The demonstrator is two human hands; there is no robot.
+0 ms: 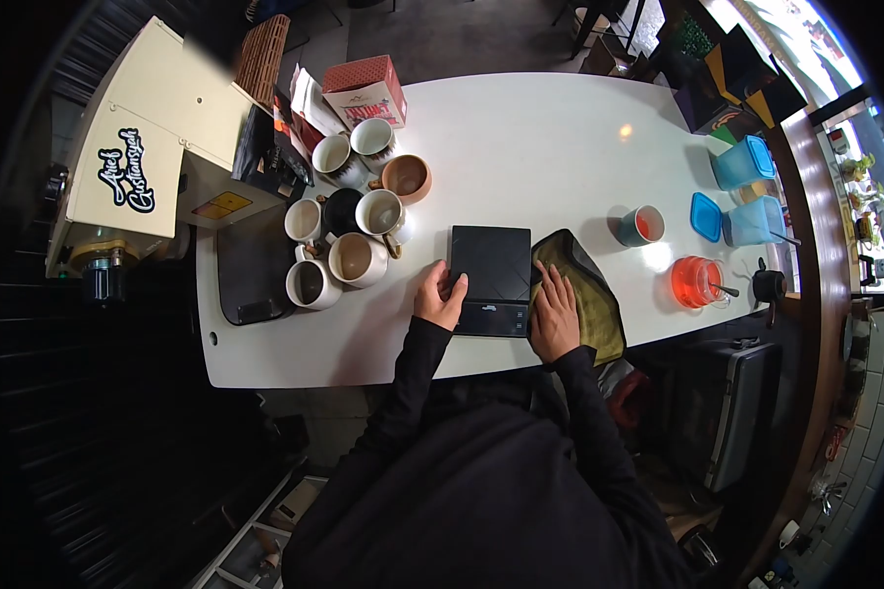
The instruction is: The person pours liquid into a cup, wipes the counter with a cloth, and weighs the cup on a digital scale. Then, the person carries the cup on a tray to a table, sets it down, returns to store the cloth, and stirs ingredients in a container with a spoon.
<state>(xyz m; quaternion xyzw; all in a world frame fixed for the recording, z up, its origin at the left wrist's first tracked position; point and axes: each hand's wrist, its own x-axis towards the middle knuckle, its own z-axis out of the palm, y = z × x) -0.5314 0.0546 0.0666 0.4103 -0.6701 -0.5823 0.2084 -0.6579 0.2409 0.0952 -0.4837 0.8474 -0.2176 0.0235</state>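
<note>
A flat black digital scale lies on the white table in front of me. My left hand grips its left edge, with the thumb on the top face and the other fingers along the side. Just right of the scale, an olive-green cloth with a dark border is spread out, partly folded. On that cloth rests my right hand, flat, its fingers stretched out near the scale's right edge. Several cups and mugs stand close together to the left of my left hand.
A dark tray and a cream machine are at the left. A red-and-white box stands behind the mugs. To the right are a cup, a glass jug of red liquid and blue containers on the white table.
</note>
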